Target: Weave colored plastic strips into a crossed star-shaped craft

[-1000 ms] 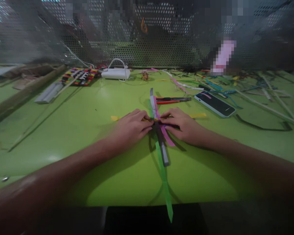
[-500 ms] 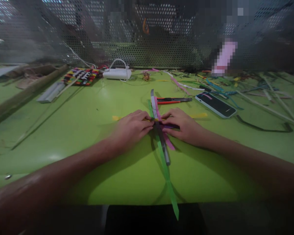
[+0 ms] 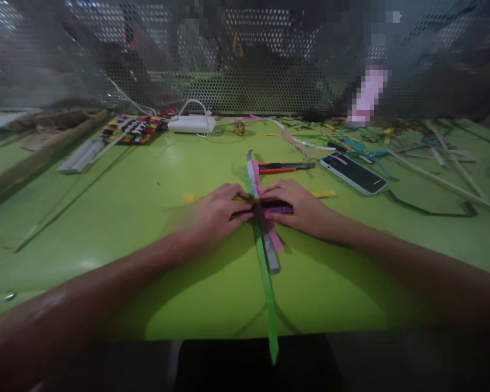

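Both my hands rest on a crossing of coloured strips in the middle of the green table. My left hand has its fingers curled down on the left side of the crossing, over a yellow strip. My right hand presses its fingers on the right side, on a dark purple strip. A long green strip runs toward me past the table's edge. Beside it lie a grey strip and a pink strip.
A red and black box cutter and a phone lie just beyond my hands. Loose strips clutter the right side. A woven colourful mat, a white charger box and a perforated metal screen stand at the back.
My hands stay on the crossing with small finger shifts. The near end of the green strip has swung slightly left. The purple strip shows more under my right fingers.
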Demonstrator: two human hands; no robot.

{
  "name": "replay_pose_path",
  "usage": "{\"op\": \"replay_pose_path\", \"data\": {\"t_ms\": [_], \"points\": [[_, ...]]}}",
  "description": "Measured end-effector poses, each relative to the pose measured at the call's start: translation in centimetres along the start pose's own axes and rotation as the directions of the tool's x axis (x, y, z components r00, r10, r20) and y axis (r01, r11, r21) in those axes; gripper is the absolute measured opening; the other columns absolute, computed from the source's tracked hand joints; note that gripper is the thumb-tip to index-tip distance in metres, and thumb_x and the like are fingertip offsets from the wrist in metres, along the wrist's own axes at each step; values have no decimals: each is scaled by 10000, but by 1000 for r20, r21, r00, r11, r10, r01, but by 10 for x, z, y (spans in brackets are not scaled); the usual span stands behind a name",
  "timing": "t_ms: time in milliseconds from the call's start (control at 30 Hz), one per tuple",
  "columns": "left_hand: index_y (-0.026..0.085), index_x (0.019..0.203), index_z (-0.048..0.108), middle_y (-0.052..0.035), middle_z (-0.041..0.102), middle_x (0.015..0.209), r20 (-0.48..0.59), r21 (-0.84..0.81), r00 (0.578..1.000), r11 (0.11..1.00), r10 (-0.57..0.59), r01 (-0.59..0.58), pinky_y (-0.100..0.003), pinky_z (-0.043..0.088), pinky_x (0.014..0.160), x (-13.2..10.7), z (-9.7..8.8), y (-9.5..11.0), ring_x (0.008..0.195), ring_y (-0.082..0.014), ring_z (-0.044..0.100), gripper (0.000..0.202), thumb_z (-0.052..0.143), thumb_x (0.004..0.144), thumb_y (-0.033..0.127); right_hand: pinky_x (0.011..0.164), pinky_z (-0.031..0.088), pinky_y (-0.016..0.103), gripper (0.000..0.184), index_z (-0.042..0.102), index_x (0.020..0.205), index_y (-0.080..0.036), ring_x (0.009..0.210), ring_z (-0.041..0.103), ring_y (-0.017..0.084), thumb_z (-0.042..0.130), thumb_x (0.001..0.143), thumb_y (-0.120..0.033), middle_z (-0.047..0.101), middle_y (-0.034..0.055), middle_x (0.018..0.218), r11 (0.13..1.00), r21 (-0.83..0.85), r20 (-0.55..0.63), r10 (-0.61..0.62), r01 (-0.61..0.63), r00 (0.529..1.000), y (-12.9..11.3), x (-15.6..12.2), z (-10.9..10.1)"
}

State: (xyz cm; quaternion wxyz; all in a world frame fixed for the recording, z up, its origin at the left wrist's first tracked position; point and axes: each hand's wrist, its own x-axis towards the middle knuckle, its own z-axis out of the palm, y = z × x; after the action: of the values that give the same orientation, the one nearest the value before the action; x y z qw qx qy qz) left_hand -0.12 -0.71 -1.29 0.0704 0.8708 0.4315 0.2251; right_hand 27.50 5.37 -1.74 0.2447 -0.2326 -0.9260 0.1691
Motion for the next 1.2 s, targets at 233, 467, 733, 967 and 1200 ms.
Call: {"op": "replay_pose_path", "data": {"t_ms": [233,467,733,967,1200], "points": [[222,1169,903,-120,809,1205,-35,-17,999,1000,-22,21,-460,643,952,2,3,0,1107,-288,744,176,762,1069,254,1166,563,585,301,853,1278,-202,1288,688,352,808,1065,-410,771,161,1329,1000,-20,13,14,-13,1000,0,1,2],[228,1171,915,-125,807,1206,-28,-13,1000,1000,-14,13,-469,639,959,3,4,0,1124,-298,744,186,767,1059,241,1185,554,581,264,867,1238,-209,1294,684,346,831,1048,-388,766,155,1314,999,-16,3,36,-36,999,0,2,4],[233,1186,911,-118,788,1177,8,19,1000,1000,-23,22,-462,650,932,4,1,5,1123,-303,734,192,804,1034,278,1204,545,612,282,872,1252,-219,1371,672,363,825,1051,-412,762,169,1418,999,-29,9,46,-45,999,2,2,5],[199,1237,875,-146,816,1291,-6,-23,999,999,-48,48,-529,665,1013,5,2,6,1178,-328,759,228,782,1040,264,1190,551,611,325,860,1325,-241,1334,687,359,796,1061,-420,779,153,1395,999,-44,6,31,-31,999,5,2,6],[151,1353,825,-190,799,1412,46,-1,998,999,-47,47,-603,636,1139,3,-2,16,1332,-379,733,356,761,1080,370,1208,524,601,352,862,1386,-241,1335,663,365,762,1084,-391,759,162,1421,996,-90,39,24,-20,999,4,2,6]]}}
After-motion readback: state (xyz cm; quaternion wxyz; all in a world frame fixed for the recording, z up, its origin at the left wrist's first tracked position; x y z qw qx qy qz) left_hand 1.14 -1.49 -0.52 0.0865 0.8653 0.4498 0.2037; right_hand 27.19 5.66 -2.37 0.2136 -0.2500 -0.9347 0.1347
